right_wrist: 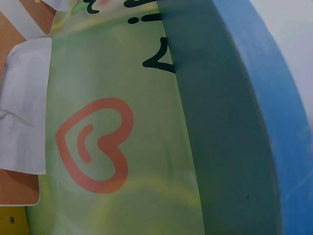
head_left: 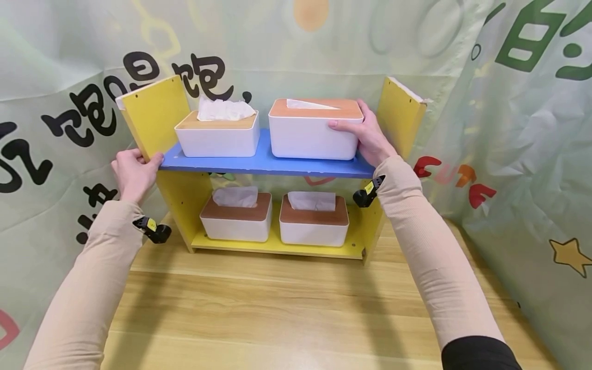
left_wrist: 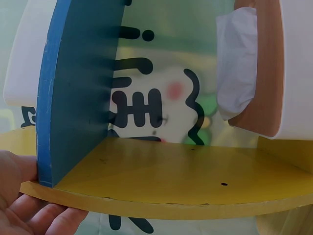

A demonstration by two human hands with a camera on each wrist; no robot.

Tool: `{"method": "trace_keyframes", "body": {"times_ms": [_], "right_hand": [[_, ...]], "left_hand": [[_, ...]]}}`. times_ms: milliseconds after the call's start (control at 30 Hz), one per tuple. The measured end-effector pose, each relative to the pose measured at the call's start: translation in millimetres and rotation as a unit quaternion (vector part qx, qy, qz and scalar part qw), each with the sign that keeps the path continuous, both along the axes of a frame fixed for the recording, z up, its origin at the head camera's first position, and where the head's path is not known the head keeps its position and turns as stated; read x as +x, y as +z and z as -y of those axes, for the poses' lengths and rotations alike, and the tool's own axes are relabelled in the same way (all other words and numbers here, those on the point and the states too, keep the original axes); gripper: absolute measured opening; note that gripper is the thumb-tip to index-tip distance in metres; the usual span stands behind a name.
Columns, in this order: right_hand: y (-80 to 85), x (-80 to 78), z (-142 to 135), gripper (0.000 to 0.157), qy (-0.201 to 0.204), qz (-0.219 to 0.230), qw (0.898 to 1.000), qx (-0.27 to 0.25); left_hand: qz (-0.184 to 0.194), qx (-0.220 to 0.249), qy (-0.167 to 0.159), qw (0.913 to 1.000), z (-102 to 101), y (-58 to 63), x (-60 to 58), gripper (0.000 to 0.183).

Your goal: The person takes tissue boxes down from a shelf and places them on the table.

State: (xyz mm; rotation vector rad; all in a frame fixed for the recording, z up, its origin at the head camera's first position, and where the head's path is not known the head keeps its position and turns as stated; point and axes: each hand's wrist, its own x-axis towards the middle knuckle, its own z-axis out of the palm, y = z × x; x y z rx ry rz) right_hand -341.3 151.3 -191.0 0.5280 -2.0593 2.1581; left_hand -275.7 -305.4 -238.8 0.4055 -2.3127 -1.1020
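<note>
A white tissue box with a wood-look lid (head_left: 305, 137) stands on the right half of a blue shelf board (head_left: 263, 164). My right hand (head_left: 368, 134) grips its right end, thumb on the front face, the other fingers mostly hidden behind it. At the left, my left hand (head_left: 135, 176) holds the edge of the yellow side panel (head_left: 159, 114), with the thumb by the blue board's end. In the left wrist view, its fingers (left_wrist: 61, 220) curl under that panel. Another tissue box (head_left: 219, 142), tissue sticking up, stands left on the blue board.
On the shelf unit's yellow bottom board (head_left: 277, 250) stand two more tissue boxes, a left one (head_left: 237, 229) and a right one (head_left: 314, 234), with brown lids. A yellow right panel (head_left: 401, 115) rises beside my right hand. The unit stands on a wooden table (head_left: 277, 308) before printed cloth (head_left: 509, 133).
</note>
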Motion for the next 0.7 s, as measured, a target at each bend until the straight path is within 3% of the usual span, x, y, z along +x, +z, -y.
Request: {"method": "trace_keyframes", "body": {"times_ms": [200, 700], "right_hand": [[0.9, -0.3, -0.8, 0.085, 0.003, 0.009, 1.0, 0.005], [0.6, -0.4, -0.2, 0.074, 0.001, -0.001, 1.0, 0.008]], "left_hand": [[-0.004, -0.003, -0.004, 1.0, 0.4, -0.5, 0.1, 0.048], [-0.005, -0.008, -0.001, 1.0, -0.1, 0.3, 1.4, 0.047]]}}
